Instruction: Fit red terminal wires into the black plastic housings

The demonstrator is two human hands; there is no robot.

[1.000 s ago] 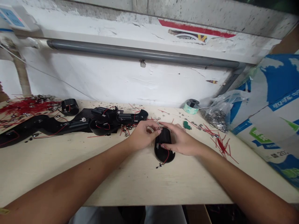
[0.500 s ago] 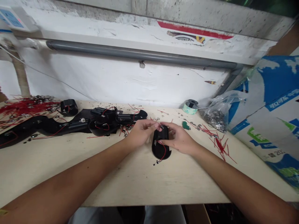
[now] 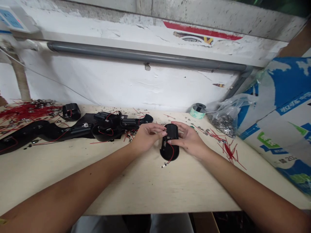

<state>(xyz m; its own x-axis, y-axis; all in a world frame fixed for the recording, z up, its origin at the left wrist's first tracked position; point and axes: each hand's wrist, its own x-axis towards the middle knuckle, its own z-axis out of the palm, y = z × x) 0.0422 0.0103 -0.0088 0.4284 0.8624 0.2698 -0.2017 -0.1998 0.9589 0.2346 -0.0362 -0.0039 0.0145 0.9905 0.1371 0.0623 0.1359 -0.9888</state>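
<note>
My right hand grips a black plastic housing by its right side, thumb across the front and fingers behind the top edge. The housing has a rounded, hollow lower end. A thin red wire curves out of it to a small white-tipped end below the rim. At the housing's upper left edge, my left hand is closed, thumb and fingertips pinched together. Whatever lies between those fingertips is too small to name.
More black housings with red wires lie at the left. Beyond them is a heap of red wires and metal bits. A spool, a clear bag of metal parts, loose red wires and a blue-white carton occupy the right.
The housing has turned in my right hand, so its upper part faces me more and its lower end sits slightly higher. The coiled metal spring seen at its top is out of sight.
</note>
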